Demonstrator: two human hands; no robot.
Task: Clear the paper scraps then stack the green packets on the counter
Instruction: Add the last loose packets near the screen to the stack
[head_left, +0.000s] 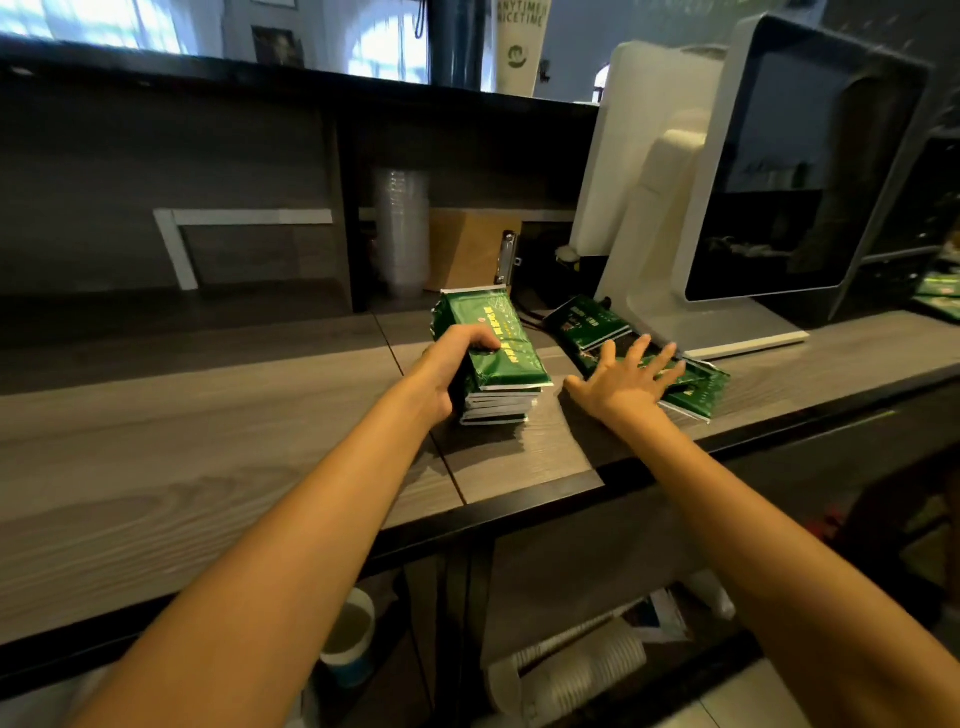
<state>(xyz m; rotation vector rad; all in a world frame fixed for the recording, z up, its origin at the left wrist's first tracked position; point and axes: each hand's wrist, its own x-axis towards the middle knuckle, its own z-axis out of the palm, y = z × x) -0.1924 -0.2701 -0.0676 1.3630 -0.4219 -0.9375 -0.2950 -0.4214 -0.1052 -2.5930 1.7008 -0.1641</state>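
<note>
Left hand (457, 364) clasps the stack (501, 332) steady near the worktop's (208, 441) front edge; right hand (621, 387), splayed flat, covers loose packets (698, 397), likely to gather them.

**Packets partly hidden, print unreadable**

The left hand (451, 366) is covering the green packet stack (501, 358) along its left side. The right hand (623, 387) is hiding part of a loose packet (698, 395), its fingertips blurring. Packet lettering is showing too small to read. Further packets (941, 287) are running off the right edge.

The packets (501, 345) are dark green with gold print and silvery edges. The counter (208, 467) is grey-brown wood grain with a black rim. The monitor (779, 171) is white with a black screen, the clipboard (467, 249) tan.
</note>
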